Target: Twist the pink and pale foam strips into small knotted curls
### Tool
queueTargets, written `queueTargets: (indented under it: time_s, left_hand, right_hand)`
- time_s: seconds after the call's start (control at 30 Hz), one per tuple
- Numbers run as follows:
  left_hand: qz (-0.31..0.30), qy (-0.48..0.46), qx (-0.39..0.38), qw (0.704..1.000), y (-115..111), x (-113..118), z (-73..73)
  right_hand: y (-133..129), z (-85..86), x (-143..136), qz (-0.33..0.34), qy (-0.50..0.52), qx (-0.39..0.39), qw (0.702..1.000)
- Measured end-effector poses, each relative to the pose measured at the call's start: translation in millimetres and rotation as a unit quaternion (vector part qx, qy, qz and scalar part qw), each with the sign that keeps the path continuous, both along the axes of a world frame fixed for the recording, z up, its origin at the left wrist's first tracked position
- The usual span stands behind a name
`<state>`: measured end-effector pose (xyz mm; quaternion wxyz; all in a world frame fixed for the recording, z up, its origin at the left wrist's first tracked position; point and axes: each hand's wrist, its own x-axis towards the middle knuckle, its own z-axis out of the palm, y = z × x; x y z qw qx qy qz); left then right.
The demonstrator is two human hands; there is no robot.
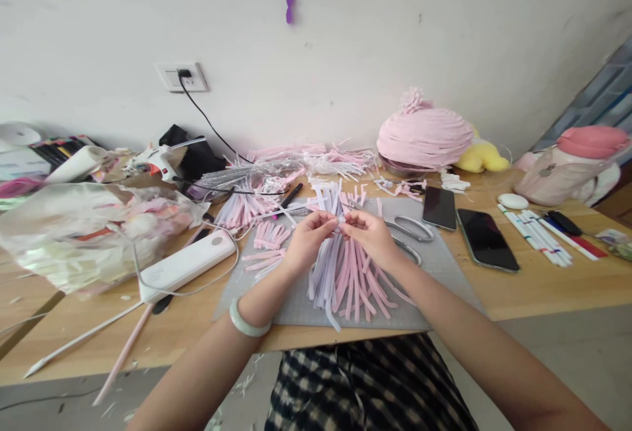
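Observation:
My left hand (313,235) and my right hand (368,233) meet over the grey cutting mat (444,286), fingertips pinched together. Between them is a small pale lilac piece (340,220), perhaps a bent pipe cleaner; the fingers hide most of it. Beneath and in front of the hands lie long pale lilac pipe cleaners (323,279) and a fan of pink pipe cleaners (363,286). Short pink pieces (270,235) rest on the mat to the left. Just right of my right hand is a pair of grey-handled scissors (412,228).
Two phones (488,240) and several markers (536,237) lie to the right. A pink fuzzy dome (424,131) stands at the back. At left are a white power bank-like device (187,265) with cables, a plastic bag (99,233) and a glue gun (155,164).

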<state>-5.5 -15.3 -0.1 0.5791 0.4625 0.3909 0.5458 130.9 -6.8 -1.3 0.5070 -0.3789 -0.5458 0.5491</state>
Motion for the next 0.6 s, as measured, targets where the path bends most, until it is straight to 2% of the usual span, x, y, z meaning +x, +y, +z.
queueTargets:
  time_s: [0.13, 0.33, 0.4, 0.5, 0.6]
  left_hand:
    - [-0.061, 0.034, -0.038, 0.997, 1.0, -5.6, 5.6]
    - [-0.072, 0.116, 0.004, 0.991, -0.5, -6.8, 11.4]
    - [-0.070, 0.081, -0.008, 0.994, -1.7, -5.0, 11.3]
    - [-0.074, -0.023, -0.049, 0.996, -4.1, -1.6, 10.0]
    - [-0.067, -0.092, -0.067, 0.991, -6.4, 1.5, 8.6]
  right_hand:
    - [1.7, -2.1, 2.6, -0.022, -0.013, 0.010, 1.000]
    - [1.5, -0.4, 5.5, -0.010, -0.033, 0.016, 0.999]
    - [1.6, 0.6, 5.1, 0.001, -0.029, 0.018, 0.999]
    - [2.5, 0.6, 4.1, 0.008, 0.001, 0.014, 1.000]
    - [2.8, -0.1, 3.7, 0.006, 0.038, -0.012, 0.999]
